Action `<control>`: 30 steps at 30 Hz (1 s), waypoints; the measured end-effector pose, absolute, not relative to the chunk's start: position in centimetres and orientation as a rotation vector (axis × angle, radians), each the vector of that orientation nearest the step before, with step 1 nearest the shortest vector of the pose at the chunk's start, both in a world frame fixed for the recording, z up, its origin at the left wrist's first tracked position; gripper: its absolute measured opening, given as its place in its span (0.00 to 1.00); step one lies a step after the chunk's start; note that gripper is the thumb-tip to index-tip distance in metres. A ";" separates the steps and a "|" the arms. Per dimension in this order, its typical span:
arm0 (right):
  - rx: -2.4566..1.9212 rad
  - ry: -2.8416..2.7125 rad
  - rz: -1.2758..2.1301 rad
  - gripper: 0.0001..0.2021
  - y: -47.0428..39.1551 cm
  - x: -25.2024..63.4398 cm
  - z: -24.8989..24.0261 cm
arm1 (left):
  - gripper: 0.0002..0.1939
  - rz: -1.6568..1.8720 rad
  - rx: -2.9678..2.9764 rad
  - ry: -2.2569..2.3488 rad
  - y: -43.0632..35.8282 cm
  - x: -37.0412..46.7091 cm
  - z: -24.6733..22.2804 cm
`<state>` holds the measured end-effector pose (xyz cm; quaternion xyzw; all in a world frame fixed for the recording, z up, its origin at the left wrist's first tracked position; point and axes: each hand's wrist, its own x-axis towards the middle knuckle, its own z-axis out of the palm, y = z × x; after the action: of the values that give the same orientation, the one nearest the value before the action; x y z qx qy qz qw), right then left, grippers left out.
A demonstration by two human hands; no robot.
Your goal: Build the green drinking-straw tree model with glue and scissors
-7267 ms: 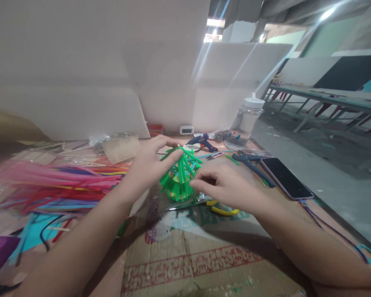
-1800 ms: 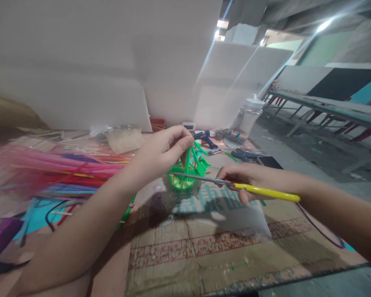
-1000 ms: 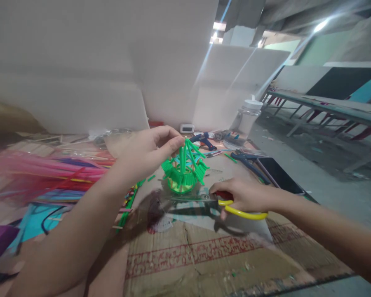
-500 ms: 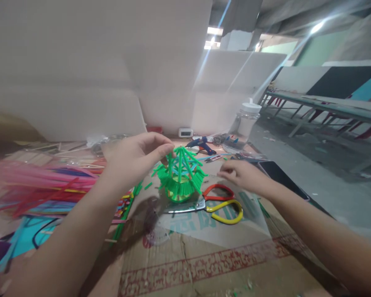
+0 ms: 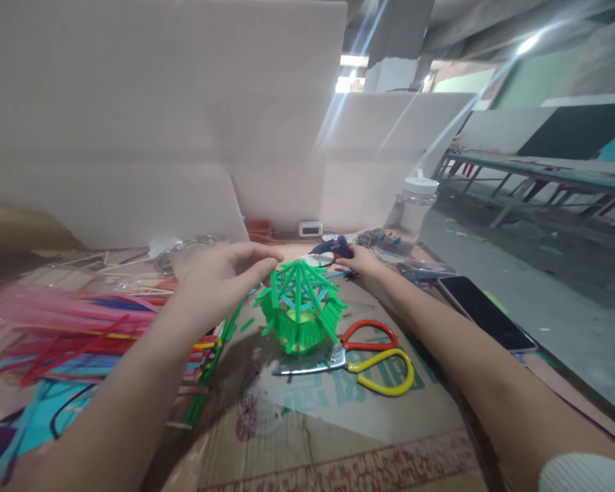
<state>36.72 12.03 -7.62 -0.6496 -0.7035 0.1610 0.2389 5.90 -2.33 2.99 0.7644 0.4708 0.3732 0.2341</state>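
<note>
A small green pipe-cleaner model (image 5: 300,331), with a cone of sticks above a fringed base, stands on the cardboard in front of me. My left hand (image 5: 236,277) pinches at the upper left of its cone, thumb and forefinger together. Farther back, my right hand (image 5: 361,262) has its fingers around the handle of a dark blue hot glue gun (image 5: 331,246), which lies near the back of the table. Part of that handle is hidden by the fingers. Scissors (image 5: 379,359) with one red and one yellow handle lie just before the model, blades pointing left.
Bundles of coloured pipe cleaners (image 5: 82,307) cover the left side. A clear bottle (image 5: 407,215) with a white lid stands at back right, near a phone (image 5: 484,311) by the table edge. A small white digital clock (image 5: 310,229) sits before the white board (image 5: 277,150).
My right hand has moved forward and left, from beside the scissors to the glue gun, and taken hold of its handle. My left hand stays at the model's top.
</note>
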 end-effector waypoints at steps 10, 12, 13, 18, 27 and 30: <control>-1.590 -1.746 0.500 0.14 8.5 37.6 -4.3 | 0.12 0.972 2.229 1.337 -2.3 6.1 2.9; -1.499 -1.737 0.523 0.16 6.7 37.5 -2.6 | 0.11 0.975 2.244 1.321 -2.4 6.3 2.9; -1.449 -1.738 0.542 0.16 5.7 37.3 -1.9 | 0.10 0.978 2.257 1.310 -2.5 6.4 2.8; -0.976 -1.785 0.790 0.12 1.1 36.2 0.4 | 0.10 0.967 2.392 1.310 -2.8 6.8 2.6; -0.897 -2.094 0.897 0.18 -2.5 36.8 0.4 | 0.13 0.821 2.395 1.282 -2.6 6.9 2.7; -0.900 -2.101 0.864 0.17 -2.7 36.1 0.7 | 0.13 0.826 2.366 1.271 -2.6 7.0 2.6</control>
<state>36.14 -2.72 0.74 -0.3460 -0.8081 0.3322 0.3419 6.99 -2.59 2.61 0.8306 0.4459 0.2898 0.1650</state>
